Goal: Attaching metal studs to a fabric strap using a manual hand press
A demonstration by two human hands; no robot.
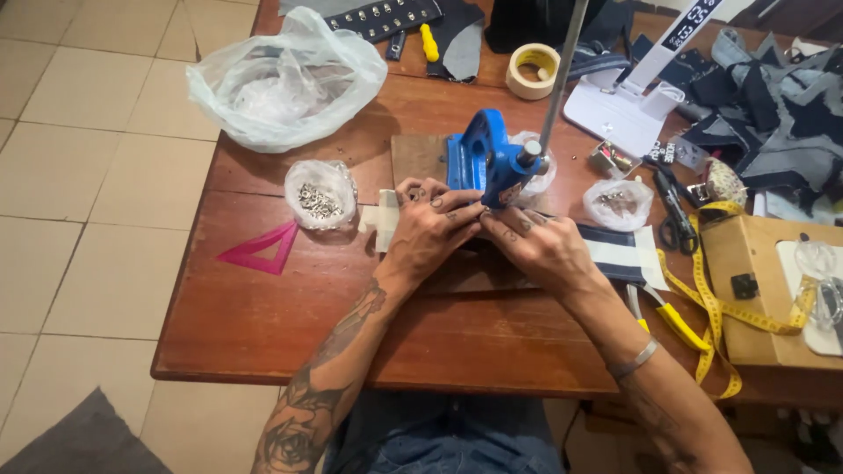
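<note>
From the head view, I saw my left hand (432, 224) and right hand (537, 246), each grip pinching a dark fabric strip (615, 254) under the blue hand press (486, 162) on the surface (290, 307). My fingertips sat close enough to be crushed, I judged.

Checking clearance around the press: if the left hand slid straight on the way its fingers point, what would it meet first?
The left hand points up and right; it would most likely meet the blue hand press first, though depth is unclear.
</note>
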